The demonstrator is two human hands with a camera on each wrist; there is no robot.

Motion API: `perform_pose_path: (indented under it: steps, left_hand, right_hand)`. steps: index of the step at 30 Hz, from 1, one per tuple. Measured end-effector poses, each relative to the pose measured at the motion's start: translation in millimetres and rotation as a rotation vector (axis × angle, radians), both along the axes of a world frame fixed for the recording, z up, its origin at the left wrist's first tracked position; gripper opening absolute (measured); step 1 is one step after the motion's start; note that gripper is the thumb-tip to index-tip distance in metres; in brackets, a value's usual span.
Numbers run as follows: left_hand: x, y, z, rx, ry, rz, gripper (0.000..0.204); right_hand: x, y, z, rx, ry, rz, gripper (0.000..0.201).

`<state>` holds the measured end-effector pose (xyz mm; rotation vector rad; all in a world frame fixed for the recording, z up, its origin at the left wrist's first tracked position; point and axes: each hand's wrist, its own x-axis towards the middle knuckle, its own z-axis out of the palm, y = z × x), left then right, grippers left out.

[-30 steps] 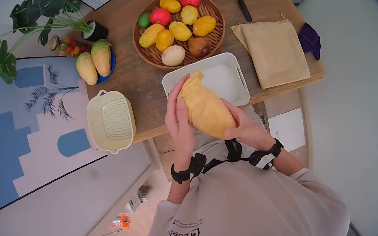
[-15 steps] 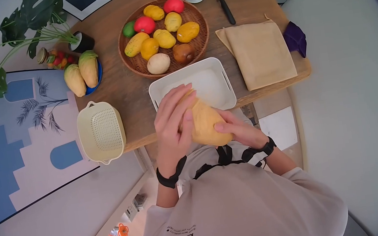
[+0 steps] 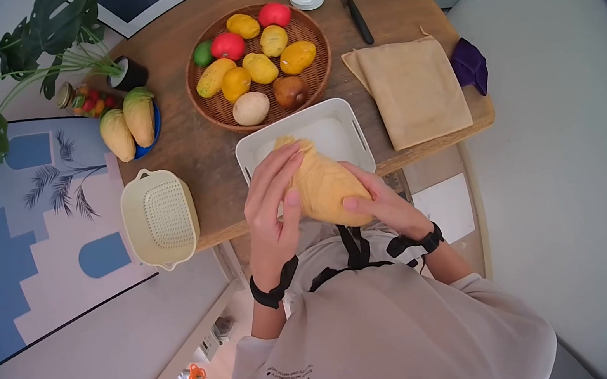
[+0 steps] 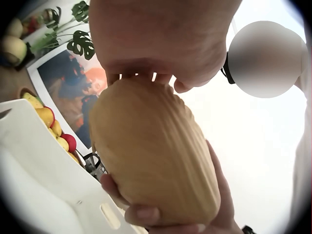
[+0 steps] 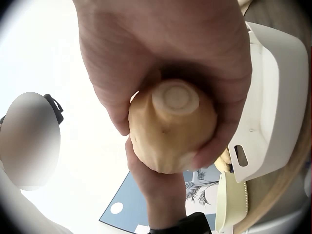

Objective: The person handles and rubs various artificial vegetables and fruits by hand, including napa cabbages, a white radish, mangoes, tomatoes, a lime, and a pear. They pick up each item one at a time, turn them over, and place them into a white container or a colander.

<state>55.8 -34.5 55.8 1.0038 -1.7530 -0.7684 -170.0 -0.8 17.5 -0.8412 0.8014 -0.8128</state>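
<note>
A yellow, ribbed napa cabbage (image 3: 326,186) is held tilted above the near edge of a white tray (image 3: 352,123). My right hand (image 3: 384,205) grips its lower, stem end, with the thumb across the near side. The pale round stem base (image 5: 176,97) shows within that grip in the right wrist view. My left hand (image 3: 271,206) touches the wrinkled leafy end with nearly straight fingers, its thumb beside the cabbage. In the left wrist view the ribbed side fills the middle, and the left fingertips are hidden behind the top end.
Behind the tray stands a wicker basket (image 3: 201,107) of assorted fruit. A cream colander (image 3: 188,230) sits at the table's left edge, below a blue plate (image 3: 157,125) with two pale cabbages. Folded beige cloth (image 3: 419,94) and a black-handled utensil (image 3: 358,20) lie to the right.
The left hand has shifted over the leafy end, covering it half a second ago, then drawn back so the wrinkled tip shows again. The right hand keeps its hold on the stem end.
</note>
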Motion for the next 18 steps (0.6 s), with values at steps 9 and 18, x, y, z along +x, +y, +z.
perform_pose_path:
  steps: [9, 18]
  left_hand:
    - [1, 2, -6, 0.095, 0.120, 0.035, 0.038]
    - [-12, 11, -16, 0.364, 0.567, 0.068, 0.054]
  right_hand:
    - [-1, 1, 5, 0.001, 0.004, 0.027, 0.093]
    - [1, 14, -18, 0.209, -0.283, -0.033, 0.085]
